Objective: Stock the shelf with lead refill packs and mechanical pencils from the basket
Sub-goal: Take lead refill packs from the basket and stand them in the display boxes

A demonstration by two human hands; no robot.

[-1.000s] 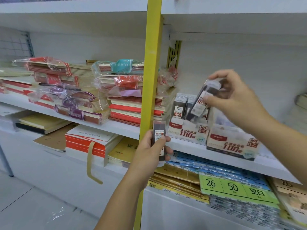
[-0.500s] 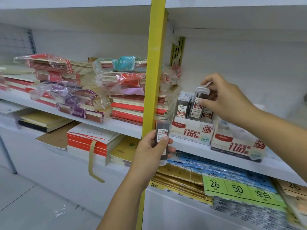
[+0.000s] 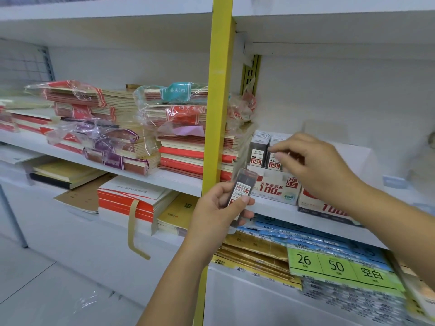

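My left hand (image 3: 215, 209) grips a dark lead refill pack (image 3: 243, 187) with a white label, upright, in front of the shelf edge (image 3: 277, 211). On that shelf stands a white-and-red display box marked HB 0.5 (image 3: 274, 189), with several refill packs (image 3: 257, 151) upright inside. My right hand (image 3: 315, 167) hovers over the box with fingers loosely curled and its fingertips just in front of the packs' tops, holding nothing that I can see. A second display box (image 3: 316, 208) to the right is partly hidden by my right wrist. No basket or mechanical pencils are in view.
A yellow upright post (image 3: 221, 90) divides the shelving just left of the boxes. Wrapped notebook stacks (image 3: 179, 137) fill the shelf to the left. Blue and green label packs (image 3: 336, 264) lie on the shelf below. Bare white shelf extends to the right of the boxes.
My right hand set its refill pack down into the HB 0.5 box and let it go. The left hand tilted its pack slightly and stayed low.
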